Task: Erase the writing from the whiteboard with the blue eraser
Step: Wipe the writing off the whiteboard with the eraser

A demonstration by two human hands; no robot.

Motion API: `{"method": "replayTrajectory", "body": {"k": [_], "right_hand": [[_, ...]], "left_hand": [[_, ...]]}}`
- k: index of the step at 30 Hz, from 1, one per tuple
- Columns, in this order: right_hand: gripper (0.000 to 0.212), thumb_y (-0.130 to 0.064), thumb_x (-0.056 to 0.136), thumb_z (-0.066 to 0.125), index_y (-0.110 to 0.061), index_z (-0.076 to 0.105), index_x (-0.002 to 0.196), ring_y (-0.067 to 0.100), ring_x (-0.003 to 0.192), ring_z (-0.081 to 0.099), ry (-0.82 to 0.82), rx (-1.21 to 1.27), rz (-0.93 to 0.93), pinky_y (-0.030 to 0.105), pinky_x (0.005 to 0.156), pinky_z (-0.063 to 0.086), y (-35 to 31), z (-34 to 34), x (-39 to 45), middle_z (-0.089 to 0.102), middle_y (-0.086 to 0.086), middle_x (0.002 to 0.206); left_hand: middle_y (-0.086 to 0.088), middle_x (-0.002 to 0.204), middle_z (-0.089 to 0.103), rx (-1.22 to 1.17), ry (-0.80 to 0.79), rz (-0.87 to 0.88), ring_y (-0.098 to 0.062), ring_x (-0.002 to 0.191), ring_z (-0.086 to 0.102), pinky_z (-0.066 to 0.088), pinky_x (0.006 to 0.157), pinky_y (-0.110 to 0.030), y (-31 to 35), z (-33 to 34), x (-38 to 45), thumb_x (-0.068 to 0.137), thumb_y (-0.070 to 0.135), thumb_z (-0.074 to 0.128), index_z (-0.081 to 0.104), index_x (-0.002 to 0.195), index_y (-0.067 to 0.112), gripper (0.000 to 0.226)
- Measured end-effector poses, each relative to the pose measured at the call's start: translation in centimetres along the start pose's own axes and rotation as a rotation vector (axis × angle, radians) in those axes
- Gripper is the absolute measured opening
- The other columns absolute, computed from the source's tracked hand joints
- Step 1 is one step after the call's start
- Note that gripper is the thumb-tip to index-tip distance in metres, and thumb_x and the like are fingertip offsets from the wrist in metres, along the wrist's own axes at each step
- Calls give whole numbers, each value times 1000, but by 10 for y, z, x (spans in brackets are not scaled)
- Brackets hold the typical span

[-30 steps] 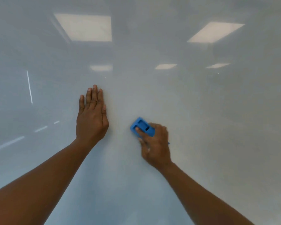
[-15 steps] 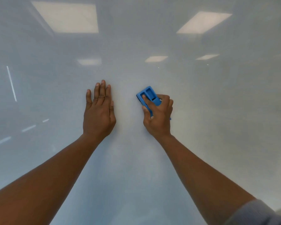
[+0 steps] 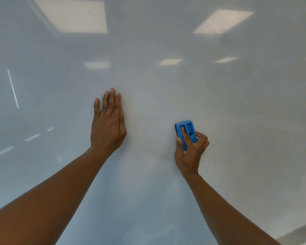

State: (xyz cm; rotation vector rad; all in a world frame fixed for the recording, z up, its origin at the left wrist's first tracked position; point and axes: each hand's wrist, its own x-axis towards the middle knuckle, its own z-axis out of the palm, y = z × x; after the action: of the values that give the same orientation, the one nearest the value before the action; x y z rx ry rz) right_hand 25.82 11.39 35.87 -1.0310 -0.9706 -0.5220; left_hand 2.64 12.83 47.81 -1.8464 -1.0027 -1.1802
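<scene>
Whiteboard point(image 3: 166, 96) fills the whole view, glossy, no writing I can make out. Left hand point(image 3: 108, 128) lies flat and open on it. Right hand point(image 3: 190, 152) grasps the blue eraser point(image 3: 188, 129), pressed to the board right of centre. It's probably light and stiff-bodied; pinching the long sides looks best.
</scene>
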Motion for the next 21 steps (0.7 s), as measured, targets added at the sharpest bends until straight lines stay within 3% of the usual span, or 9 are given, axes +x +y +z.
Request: {"method": "replayTrajectory", "body": {"k": [3,7,16,21], "right_hand": [[35,-29,90,62,-24,66,124,25,100,40,-19,-29,-161,35,87,41,-40,22,45,46,15,112],[36,-28,87,65,-24,66,123,27,97,43,-11,-42,-205,33,80,39,-106,58,81,49,15,109],[41,-25,81,66,-28,66,122,30,92,45,-319,5,-591,42,75,41,-184,92,10,52,13,110],[38,-27,83,66,-24,68,121,31,91,47,-225,1,-509,42,73,44,-195,101,32,53,15,106]], "left_hand": [[-11,164,13,9,9,-29,-24,152,6,2,124,-45,-15,-8,-1,103,22,22,18,155,5,55],[-11,164,11,52,16,-92,-23,152,5,0,124,-42,-50,-24,-9,103,23,22,16,155,5,55],[-10,164,12,70,43,-190,-21,152,5,4,124,-37,-106,-52,-36,103,23,23,16,156,6,56],[-10,164,12,86,43,-234,-19,152,4,7,124,-37,-132,-69,-43,103,23,24,16,156,7,55]]}}
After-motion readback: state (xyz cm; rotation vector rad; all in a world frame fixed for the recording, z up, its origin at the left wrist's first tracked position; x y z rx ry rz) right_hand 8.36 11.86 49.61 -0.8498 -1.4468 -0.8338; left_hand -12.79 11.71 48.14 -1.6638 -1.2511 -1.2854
